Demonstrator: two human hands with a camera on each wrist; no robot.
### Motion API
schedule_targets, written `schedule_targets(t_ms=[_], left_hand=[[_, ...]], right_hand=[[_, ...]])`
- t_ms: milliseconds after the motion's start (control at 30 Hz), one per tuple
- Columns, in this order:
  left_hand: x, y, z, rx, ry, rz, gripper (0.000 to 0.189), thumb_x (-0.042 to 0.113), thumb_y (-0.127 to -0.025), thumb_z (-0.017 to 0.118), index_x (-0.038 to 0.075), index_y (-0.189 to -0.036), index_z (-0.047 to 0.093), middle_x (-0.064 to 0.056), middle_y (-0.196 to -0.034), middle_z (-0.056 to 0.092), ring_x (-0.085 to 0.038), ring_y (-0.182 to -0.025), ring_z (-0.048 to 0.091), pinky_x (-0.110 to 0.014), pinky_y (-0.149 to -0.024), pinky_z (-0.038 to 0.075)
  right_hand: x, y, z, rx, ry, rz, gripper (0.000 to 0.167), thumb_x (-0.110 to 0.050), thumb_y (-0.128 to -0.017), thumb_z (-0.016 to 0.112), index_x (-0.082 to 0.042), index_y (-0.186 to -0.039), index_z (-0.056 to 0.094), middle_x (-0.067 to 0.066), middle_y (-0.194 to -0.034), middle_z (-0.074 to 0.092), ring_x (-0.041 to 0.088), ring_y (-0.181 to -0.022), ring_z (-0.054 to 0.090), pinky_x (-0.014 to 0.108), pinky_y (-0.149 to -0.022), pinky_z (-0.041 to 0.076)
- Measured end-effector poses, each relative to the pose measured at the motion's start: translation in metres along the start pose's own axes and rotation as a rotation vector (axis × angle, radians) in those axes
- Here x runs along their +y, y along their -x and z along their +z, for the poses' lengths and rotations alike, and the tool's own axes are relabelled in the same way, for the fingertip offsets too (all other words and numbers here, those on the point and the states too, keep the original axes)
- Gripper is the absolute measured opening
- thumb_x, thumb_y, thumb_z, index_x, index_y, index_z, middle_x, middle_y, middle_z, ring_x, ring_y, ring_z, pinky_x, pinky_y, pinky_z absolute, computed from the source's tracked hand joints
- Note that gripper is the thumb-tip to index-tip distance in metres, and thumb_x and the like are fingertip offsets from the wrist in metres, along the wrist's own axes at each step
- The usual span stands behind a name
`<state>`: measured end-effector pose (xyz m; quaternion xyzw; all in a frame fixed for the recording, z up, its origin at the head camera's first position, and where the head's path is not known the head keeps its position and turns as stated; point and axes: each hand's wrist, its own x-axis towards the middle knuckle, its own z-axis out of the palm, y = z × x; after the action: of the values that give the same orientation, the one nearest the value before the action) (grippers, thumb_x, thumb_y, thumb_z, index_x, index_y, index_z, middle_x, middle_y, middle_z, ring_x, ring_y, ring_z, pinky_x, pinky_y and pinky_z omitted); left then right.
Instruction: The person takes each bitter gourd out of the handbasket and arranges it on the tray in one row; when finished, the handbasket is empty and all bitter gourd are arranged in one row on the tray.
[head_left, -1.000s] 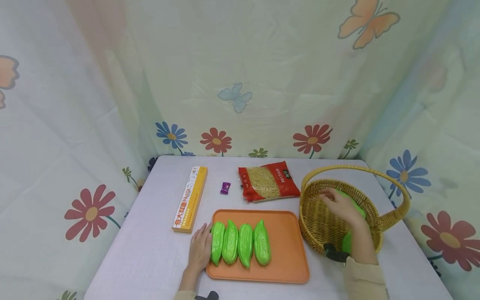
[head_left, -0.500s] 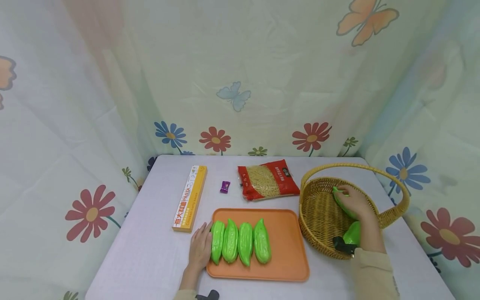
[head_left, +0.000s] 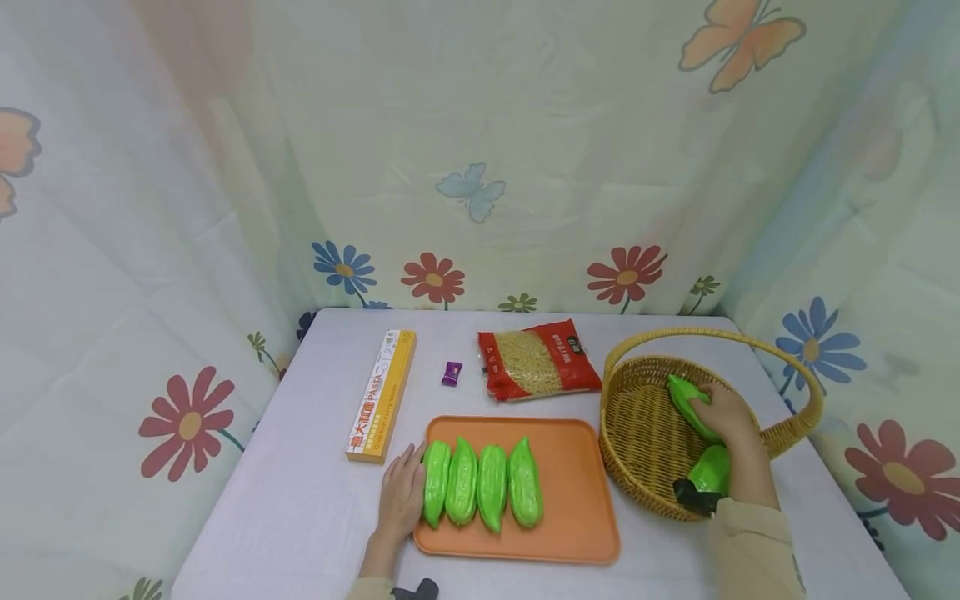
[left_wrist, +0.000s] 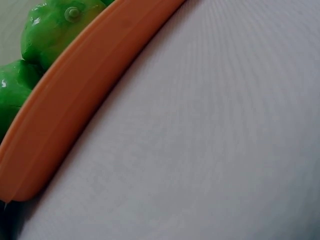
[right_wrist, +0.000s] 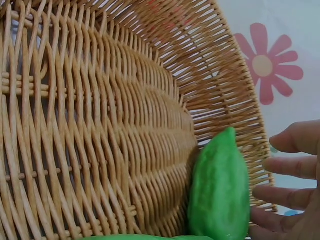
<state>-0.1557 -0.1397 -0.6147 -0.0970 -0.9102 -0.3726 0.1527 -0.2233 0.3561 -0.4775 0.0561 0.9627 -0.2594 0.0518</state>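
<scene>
My right hand [head_left: 726,413] is at the right side of the wicker basket [head_left: 637,433], beside a green bitter melon [head_left: 686,404]. In the right wrist view its fingers [right_wrist: 287,197] are spread, with the tips close to the bitter melon [right_wrist: 220,192] and overlapping the basket's rim. A second bitter melon [head_left: 711,471] lies nearer the front of the basket, partly behind my wrist. My left hand [head_left: 401,496] rests at the left edge of the orange tray [head_left: 573,492], fingers extended against the rim by the leftmost bitter melon [head_left: 435,483]. Several bitter melons lie side by side on the tray.
A yellow and white pasta box [head_left: 381,396] lies behind the left hand. Farther back are a small purple wrapped candy [head_left: 452,373] and a red bag of pasta [head_left: 536,361]. The basket's tall handle [head_left: 705,333] arches over its back and right side.
The right hand has moved rightward inside the basket, from over its middle to the right side, uncovering more of the bitter melon there. The left hand has stayed at the tray.
</scene>
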Motion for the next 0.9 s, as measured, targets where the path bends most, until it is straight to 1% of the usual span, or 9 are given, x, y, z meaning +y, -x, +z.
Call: schedule_targets(t_ms=[100, 200, 300, 500, 600, 733, 900], left_hand=[[-0.001, 0.0, 0.0, 0.001, -0.001, 0.0, 0.041, 0.02, -0.099, 0.032, 0.003, -0.133, 0.046, -0.017, -0.133, 0.048, -0.035, -0.126, 0.037, -0.05, -0.105, 0.021], [-0.001, 0.0, 0.001, 0.005, -0.005, 0.002, 0.041, 0.02, -0.099, 0.032, 0.003, -0.133, 0.047, -0.016, -0.132, 0.048, -0.035, -0.126, 0.037, -0.049, -0.105, 0.021], [-0.002, 0.0, 0.001, 0.01, -0.012, 0.007, 0.041, 0.02, -0.098, 0.032, 0.003, -0.133, 0.047, -0.016, -0.132, 0.049, -0.034, -0.126, 0.038, -0.049, -0.105, 0.021], [-0.001, 0.0, 0.0, 0.014, -0.008, 0.009, 0.04, 0.019, -0.098, 0.033, 0.003, -0.132, 0.047, -0.016, -0.132, 0.049, -0.035, -0.126, 0.038, -0.049, -0.105, 0.021], [0.0, -0.001, 0.0, 0.012, -0.013, 0.005, 0.04, 0.02, -0.098, 0.033, 0.003, -0.133, 0.047, -0.016, -0.132, 0.049, -0.035, -0.126, 0.038, -0.05, -0.104, 0.022], [-0.001, -0.001, 0.0, 0.01, -0.017, 0.003, 0.041, 0.02, -0.099, 0.032, 0.003, -0.133, 0.047, -0.016, -0.132, 0.049, -0.035, -0.126, 0.038, -0.05, -0.104, 0.022], [-0.001, 0.0, 0.001, 0.008, -0.019, 0.007, 0.041, 0.02, -0.099, 0.031, 0.003, -0.133, 0.046, -0.016, -0.132, 0.049, -0.035, -0.125, 0.038, -0.05, -0.105, 0.021]], right_hand=[[0.005, -0.004, 0.004, -0.012, -0.021, 0.022, 0.057, -0.022, -0.094, 0.042, 0.021, -0.129, 0.027, 0.043, -0.127, 0.028, 0.059, -0.112, 0.029, 0.063, -0.091, 0.031], [0.01, -0.008, 0.007, -0.033, -0.051, 0.065, 0.063, -0.024, -0.093, 0.043, 0.02, -0.132, 0.021, 0.044, -0.129, 0.024, 0.06, -0.114, 0.025, 0.065, -0.091, 0.03], [0.014, -0.012, 0.012, -0.041, -0.047, 0.103, 0.067, -0.026, -0.092, 0.045, 0.019, -0.134, 0.017, 0.045, -0.128, 0.022, 0.061, -0.114, 0.024, 0.067, -0.091, 0.027], [0.02, -0.018, 0.018, -0.065, -0.022, 0.079, 0.073, -0.025, -0.089, 0.05, 0.02, -0.133, 0.014, 0.046, -0.125, 0.024, 0.06, -0.111, 0.028, 0.066, -0.09, 0.03], [0.019, -0.019, 0.02, -0.077, -0.039, 0.09, 0.074, -0.024, -0.088, 0.052, 0.02, -0.133, 0.013, 0.046, -0.125, 0.024, 0.059, -0.112, 0.029, 0.064, -0.089, 0.032], [0.019, -0.02, 0.022, -0.074, -0.023, 0.09, 0.072, -0.023, -0.088, 0.052, 0.02, -0.133, 0.014, 0.045, -0.124, 0.026, 0.058, -0.111, 0.03, 0.063, -0.089, 0.034], [0.021, -0.02, 0.025, -0.1, -0.028, 0.062, 0.071, -0.025, -0.09, 0.051, 0.02, -0.131, 0.017, 0.044, -0.121, 0.03, 0.057, -0.107, 0.036, 0.06, -0.082, 0.04]])
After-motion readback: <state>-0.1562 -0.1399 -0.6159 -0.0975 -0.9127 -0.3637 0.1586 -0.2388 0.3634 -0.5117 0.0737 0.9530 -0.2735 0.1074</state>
